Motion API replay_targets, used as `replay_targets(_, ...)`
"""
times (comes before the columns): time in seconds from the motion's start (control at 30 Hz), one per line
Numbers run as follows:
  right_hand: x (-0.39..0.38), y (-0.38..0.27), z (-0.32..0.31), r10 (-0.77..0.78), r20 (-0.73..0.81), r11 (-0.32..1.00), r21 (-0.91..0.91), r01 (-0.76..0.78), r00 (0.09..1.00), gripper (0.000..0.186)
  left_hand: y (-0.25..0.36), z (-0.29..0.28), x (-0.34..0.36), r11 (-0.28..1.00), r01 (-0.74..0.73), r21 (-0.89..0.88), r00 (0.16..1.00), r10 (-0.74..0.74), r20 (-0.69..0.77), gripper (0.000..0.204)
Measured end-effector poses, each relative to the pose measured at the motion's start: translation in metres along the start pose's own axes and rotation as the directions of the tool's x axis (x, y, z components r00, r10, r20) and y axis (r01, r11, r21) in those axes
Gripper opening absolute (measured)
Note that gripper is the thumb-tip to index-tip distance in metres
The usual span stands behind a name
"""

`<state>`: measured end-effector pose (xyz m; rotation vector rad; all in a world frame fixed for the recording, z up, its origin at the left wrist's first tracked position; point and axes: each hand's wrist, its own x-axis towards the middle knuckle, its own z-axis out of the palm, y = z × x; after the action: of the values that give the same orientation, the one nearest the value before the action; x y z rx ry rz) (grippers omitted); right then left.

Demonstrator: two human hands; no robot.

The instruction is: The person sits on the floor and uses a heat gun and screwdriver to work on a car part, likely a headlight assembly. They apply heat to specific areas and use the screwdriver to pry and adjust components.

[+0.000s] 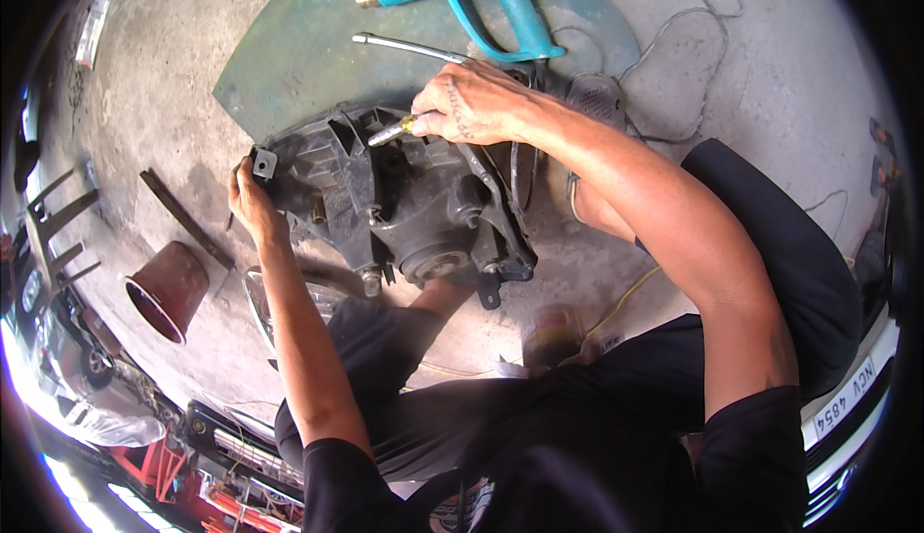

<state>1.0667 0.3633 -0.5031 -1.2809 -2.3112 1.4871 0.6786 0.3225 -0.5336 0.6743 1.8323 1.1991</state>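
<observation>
A black car headlight housing (414,196) lies back side up in front of me, resting by my legs. My left hand (252,204) is closed on its left corner, at a mounting tab. Above the housing's far middle, my right hand (470,105) is wrapped round a screwdriver (390,133) with a thick silver shaft and a yellow band. The silver end points left and down at the housing; whether it touches a screw cannot be made out. Just beyond that hand lies a long bent metal wrench (404,47), its right end hidden behind the hand.
A teal heat gun (520,13) lies on a greenish sheet (298,52) at the far side, a cord (717,62) to its right. A reddish-brown bucket (168,292) and a flat bar (183,215) are on the concrete at left. A clear lens (327,288) sits below the housing.
</observation>
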Motion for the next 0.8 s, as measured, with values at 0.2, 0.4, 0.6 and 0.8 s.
replay_targets(0.2,0.001,-0.001,0.003,-0.009,-0.010,1.000,-0.004,0.009,1.000,0.024,-0.002,-0.001,0.002,1.000,0.016,-0.008,1.000,-0.016,-0.021,0.020)
replay_targets(0.4,0.000,-0.003,0.000,-0.002,-0.014,1.000,-0.003,0.002,1.000,0.024,0.001,0.002,-0.002,1.000,0.011,-0.012,1.000,-0.011,-0.005,0.021)
replay_targets(0.6,0.000,-0.006,-0.001,0.009,-0.002,1.000,0.014,-0.009,1.000,0.025,0.006,0.006,-0.007,1.000,0.021,0.007,1.000,-0.021,-0.021,0.021)
replay_targets(0.8,0.000,-0.006,0.001,-0.001,-0.016,1.000,0.020,0.001,1.000,0.026,0.004,0.005,-0.005,1.000,0.001,0.003,1.000,-0.001,-0.013,0.020)
